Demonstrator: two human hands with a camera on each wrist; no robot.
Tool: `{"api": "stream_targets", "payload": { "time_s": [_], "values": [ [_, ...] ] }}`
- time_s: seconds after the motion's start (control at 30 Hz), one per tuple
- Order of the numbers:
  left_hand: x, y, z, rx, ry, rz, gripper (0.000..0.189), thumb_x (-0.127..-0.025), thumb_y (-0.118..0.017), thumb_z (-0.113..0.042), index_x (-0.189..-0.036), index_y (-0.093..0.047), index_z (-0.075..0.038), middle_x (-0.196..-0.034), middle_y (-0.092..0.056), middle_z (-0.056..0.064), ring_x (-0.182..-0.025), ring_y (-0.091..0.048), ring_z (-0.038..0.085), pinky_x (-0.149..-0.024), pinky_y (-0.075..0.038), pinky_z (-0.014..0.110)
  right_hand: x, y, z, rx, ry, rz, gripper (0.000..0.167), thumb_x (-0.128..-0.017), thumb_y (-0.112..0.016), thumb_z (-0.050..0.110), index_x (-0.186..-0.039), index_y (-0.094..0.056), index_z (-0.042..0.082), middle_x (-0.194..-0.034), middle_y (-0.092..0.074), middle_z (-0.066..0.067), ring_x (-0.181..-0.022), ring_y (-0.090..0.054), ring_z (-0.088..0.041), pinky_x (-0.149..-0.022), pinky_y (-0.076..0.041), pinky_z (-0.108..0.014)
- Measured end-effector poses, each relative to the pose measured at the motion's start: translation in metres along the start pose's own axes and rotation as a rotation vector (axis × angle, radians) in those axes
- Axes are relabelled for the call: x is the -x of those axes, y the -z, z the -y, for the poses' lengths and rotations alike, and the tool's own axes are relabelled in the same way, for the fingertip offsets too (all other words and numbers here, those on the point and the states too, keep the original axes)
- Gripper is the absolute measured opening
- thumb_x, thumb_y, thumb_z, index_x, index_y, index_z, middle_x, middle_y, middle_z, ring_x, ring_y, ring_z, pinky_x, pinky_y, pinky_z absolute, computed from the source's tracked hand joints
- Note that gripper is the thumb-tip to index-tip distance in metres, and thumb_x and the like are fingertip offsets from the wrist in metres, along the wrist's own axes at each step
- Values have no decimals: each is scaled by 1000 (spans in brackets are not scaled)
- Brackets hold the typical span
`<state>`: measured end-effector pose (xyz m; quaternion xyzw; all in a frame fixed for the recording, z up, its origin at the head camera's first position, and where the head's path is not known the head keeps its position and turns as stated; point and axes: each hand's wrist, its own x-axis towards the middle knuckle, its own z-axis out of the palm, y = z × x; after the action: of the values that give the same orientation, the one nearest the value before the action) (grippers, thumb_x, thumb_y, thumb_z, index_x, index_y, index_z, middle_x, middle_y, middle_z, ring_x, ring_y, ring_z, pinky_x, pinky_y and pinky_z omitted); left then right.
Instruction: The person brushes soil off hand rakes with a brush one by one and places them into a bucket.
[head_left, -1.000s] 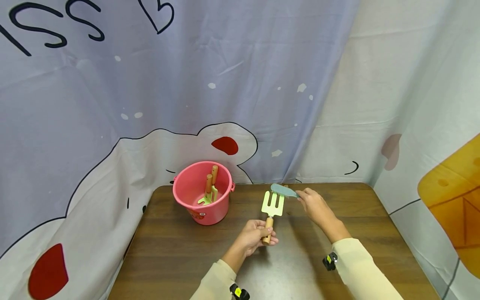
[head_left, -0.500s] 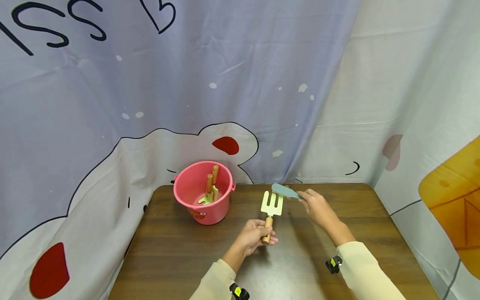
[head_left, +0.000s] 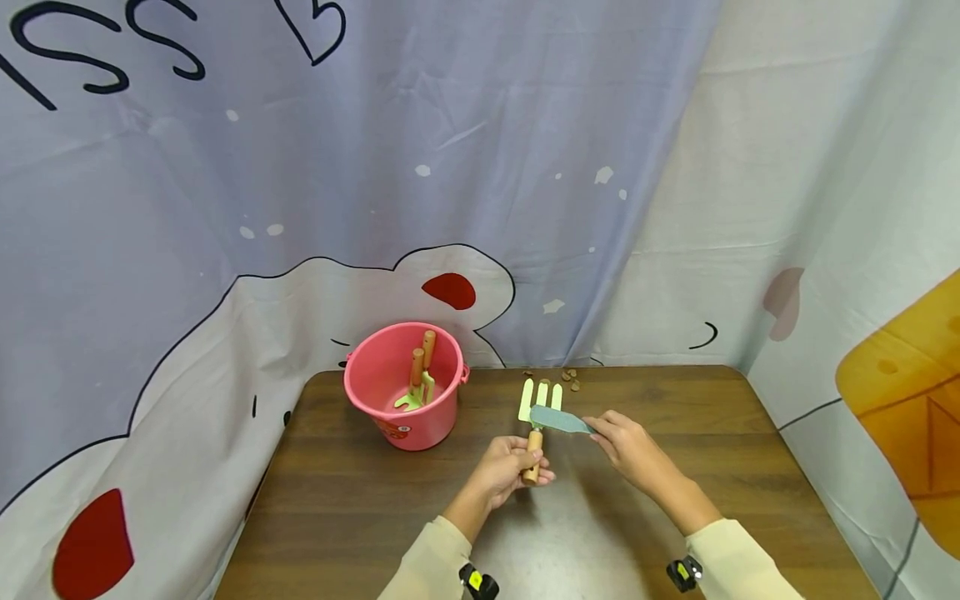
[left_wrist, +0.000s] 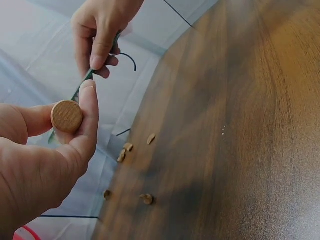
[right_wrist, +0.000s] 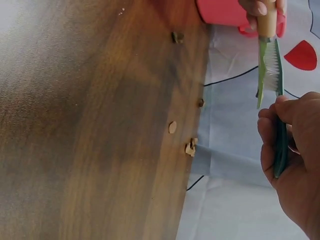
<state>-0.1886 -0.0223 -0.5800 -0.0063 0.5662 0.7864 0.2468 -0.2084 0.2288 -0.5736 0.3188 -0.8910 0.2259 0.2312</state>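
By its wooden handle, a light green garden hand fork (head_left: 542,402) is held in my left hand (head_left: 504,472), tines pointing away over the table. My right hand (head_left: 628,450) grips the handle of a teal brush (head_left: 558,419). In the head view the brush head lies across the base of the tines. The right wrist view shows its white bristles (right_wrist: 271,65) facing the fork and against its metal. From the left wrist the round end of the fork handle (left_wrist: 67,116) shows between thumb and fingers, hiding most of the fork.
A pink bucket (head_left: 362,383) stands at the table's back left, with two small wooden-handled green tools (head_left: 417,367) in it. Several brown crumbs (head_left: 570,377) lie near the back edge of the wooden table (head_left: 337,517). A printed curtain (head_left: 360,167) hangs behind.
The brush has moved from the tine tips down toward the base of the fork, my right hand coming nearer with it. Crumbs behind it now show. My left hand has hardly moved.
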Motion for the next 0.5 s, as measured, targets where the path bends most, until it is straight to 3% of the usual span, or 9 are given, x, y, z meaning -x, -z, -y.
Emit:
{"api": "stream_targets", "payload": {
  "time_s": [0.2,0.5],
  "values": [
    [2,-2,-1,6,2,6,21,-102,-56,2,-118,-52,15,-91,-66,17,-69,-73,18,-75,-65,35,-2,-2,-1,42,3,-15,30,-83,-80,-4,-112,-75,-2,-89,-67,-5,-73,-61,-12,-63,-55,-28],
    [5,-5,2,2,3,11,25,-102,-57,1,-121,-50,16,-90,-65,16,-69,-73,19,-74,-65,35,-15,-1,-10,107,-64,6,26,-86,-78,-4,-111,-74,-5,-88,-67,-9,-73,-61,-18,-62,-55,-31]
  ]
}}
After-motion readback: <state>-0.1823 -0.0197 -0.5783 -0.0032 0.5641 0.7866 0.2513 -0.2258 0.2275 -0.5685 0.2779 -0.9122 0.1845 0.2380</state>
